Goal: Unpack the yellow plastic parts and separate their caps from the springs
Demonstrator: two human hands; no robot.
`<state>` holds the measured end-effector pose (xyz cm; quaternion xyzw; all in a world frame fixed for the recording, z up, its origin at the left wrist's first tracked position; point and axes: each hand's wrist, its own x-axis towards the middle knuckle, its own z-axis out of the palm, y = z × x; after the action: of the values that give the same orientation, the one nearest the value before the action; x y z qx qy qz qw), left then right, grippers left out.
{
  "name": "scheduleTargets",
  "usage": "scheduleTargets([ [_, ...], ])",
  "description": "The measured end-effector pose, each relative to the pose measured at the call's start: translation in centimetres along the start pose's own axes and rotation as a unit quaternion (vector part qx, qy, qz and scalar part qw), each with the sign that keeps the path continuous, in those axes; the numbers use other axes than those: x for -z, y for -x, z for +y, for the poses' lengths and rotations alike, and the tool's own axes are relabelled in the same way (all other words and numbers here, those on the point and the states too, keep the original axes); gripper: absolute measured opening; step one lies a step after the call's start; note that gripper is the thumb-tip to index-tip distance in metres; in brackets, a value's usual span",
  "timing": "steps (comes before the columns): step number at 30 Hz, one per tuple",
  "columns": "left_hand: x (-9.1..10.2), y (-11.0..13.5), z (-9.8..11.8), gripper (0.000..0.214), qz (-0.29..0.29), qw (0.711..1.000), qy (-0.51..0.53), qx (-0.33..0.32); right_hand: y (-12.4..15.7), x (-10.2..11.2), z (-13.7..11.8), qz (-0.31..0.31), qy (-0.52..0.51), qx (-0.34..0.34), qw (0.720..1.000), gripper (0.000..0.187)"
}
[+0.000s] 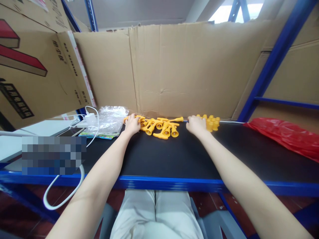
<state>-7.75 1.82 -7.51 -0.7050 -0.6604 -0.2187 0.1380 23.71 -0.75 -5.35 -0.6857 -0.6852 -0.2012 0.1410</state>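
Note:
Both my arms reach forward over a black table top [174,156] with a blue front edge. My left hand [132,124] rests with curled fingers on the left end of a pile of yellow trumpet-shaped plastic parts [161,127]. My right hand [196,125] lies knuckles up against a cluster of small yellow plastic caps [211,122] at the far side of the table. The fingertips of both hands are hidden behind the hands, so what they grip does not show.
A cardboard wall [186,69] stands behind the parts. A clear plastic bag [109,121] and a white charger with cable [91,119] lie to the left. A red plastic bag [286,136] lies at the right. Blue shelf posts [271,63] frame the table.

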Motion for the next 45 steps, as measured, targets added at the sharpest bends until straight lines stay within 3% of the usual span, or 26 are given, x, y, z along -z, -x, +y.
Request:
scheduleTargets([
  [11,0.2,0.4,2.4,0.032,-0.052,0.990,0.045,-0.122,-0.2,0.2,-0.3,-0.038,0.005,0.004,0.999,0.033],
  [15,0.6,0.5,3.9,0.039,-0.092,0.984,0.071,-0.131,-0.1,0.1,-0.4,-0.037,-0.001,0.014,0.999,0.033],
  [19,0.5,0.6,5.0,0.028,-0.118,0.986,0.050,-0.109,0.0,0.1,-0.4,-0.027,-0.006,0.024,0.999,0.031],
  [22,0.5,0.6,5.0,0.022,-0.083,0.988,0.058,-0.115,0.0,0.3,-0.5,-0.015,-0.022,0.048,0.999,0.030],
  [25,1.1,0.8,5.0,0.022,-0.016,0.989,0.065,-0.131,-0.1,0.2,-0.8,-0.009,-0.073,0.123,0.990,0.027],
  [29,2.4,1.3,5.9,0.026,0.067,0.983,0.054,-0.162,0.0,-0.2,-2.1,-0.008,-0.216,0.213,0.953,0.024],
  [32,3.2,1.9,7.1,0.026,0.109,0.974,0.068,-0.186,0.4,-0.5,-3.4,-0.019,-0.359,0.226,0.905,0.027],
  [36,3.8,2.6,8.5,0.022,0.122,0.965,0.084,-0.217,0.6,-0.6,-4.5,-0.028,-0.513,0.182,0.838,0.034],
  [41,3.6,2.8,8.8,0.020,0.123,0.963,0.086,-0.222,0.4,-0.9,-5.3,-0.047,-0.629,0.109,0.768,0.034],
  [45,3.2,3.0,8.7,0.032,0.082,0.952,0.115,-0.271,0.7,-0.9,-6.2,-0.082,-0.695,0.064,0.712,0.031],
])
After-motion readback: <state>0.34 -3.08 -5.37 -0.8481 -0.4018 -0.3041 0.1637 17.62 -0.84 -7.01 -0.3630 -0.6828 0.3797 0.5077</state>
